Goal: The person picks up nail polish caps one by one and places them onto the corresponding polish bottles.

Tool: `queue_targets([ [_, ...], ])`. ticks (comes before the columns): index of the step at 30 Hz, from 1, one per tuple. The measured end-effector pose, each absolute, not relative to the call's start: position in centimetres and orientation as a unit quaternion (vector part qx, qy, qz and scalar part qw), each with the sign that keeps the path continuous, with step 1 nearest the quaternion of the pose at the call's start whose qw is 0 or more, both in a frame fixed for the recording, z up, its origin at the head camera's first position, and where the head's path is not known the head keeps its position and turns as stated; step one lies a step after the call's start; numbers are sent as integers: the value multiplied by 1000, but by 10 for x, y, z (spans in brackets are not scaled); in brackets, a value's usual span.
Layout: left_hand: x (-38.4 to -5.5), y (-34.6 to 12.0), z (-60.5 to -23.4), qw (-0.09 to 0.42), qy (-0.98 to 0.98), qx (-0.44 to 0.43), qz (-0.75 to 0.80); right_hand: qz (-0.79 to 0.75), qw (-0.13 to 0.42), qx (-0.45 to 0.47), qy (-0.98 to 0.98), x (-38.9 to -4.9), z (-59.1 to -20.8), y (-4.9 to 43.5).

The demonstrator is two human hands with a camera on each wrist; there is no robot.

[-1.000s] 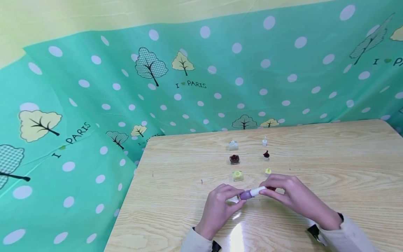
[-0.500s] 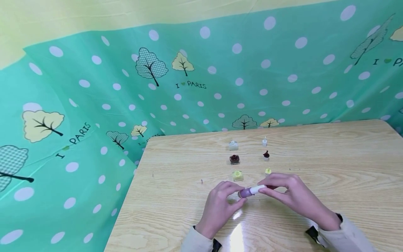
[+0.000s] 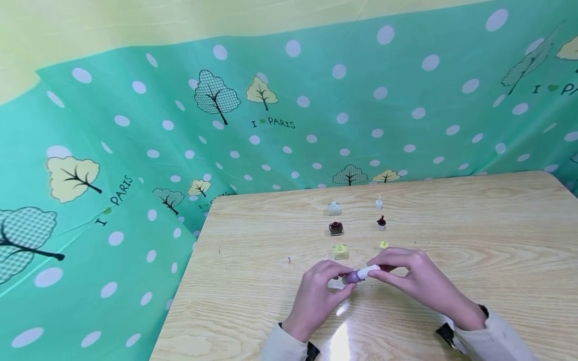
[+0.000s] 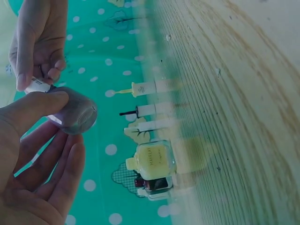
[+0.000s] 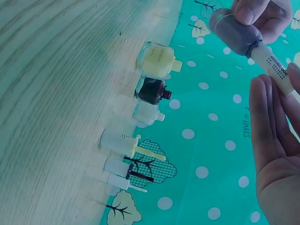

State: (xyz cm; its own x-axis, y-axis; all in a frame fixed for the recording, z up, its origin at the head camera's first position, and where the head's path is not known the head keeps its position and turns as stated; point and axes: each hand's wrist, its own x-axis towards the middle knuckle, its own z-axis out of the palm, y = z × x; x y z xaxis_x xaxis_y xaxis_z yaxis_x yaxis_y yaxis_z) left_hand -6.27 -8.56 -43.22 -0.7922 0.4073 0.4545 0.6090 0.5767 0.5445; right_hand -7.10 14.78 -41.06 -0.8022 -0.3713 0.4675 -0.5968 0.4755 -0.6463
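A small nail polish bottle (image 5: 234,32) filled with purple polish is held above the tabletop (image 3: 474,240), tilted on its side. It has rounded shoulders and clear glass edging its base; the purple turns greyish in the wrist views. A slim white cap (image 5: 273,69) sits at its neck, where the joint is ringed by a dark, uneven smear of polish. The left hand (image 3: 313,301) grasps the bottle body between thumb and fingers, while the right hand (image 3: 417,278) pinches the cap.

The cap carries small black print: a bold number that looks like 006, beside finer lines too small to read with certainty. Behind, the yellow polish bottle (image 4: 153,160) reads MAYREAY, with a smaller, illegible line beneath. It stands uncapped in a row with a dark red-brown bottle (image 5: 151,90) and a whitish bottle (image 5: 146,112). In a second row, to the right in the head view, the yellow brush cap (image 5: 117,143), the dark brush cap (image 5: 117,166) and the white brush cap (image 5: 118,181) stand brush-up; the yellow one shows tiny, unreadable print. The green dotted cloth (image 3: 311,75) repeats "I PARIS", with a green heart between the words.
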Motion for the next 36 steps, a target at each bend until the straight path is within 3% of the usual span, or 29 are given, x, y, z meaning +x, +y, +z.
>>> queue_targets([
  [8,-62,-85,-431,140,-873,-290,-368,449,103,292,-838,-71,-411,148],
  [27,-66,-85,-443,110,-867,-284,-394,450,92,301,-836,-71,-415,157],
  [36,-65,-85,-447,43,-876,-246,-412,444,85,295,-842,-71,-423,165],
])
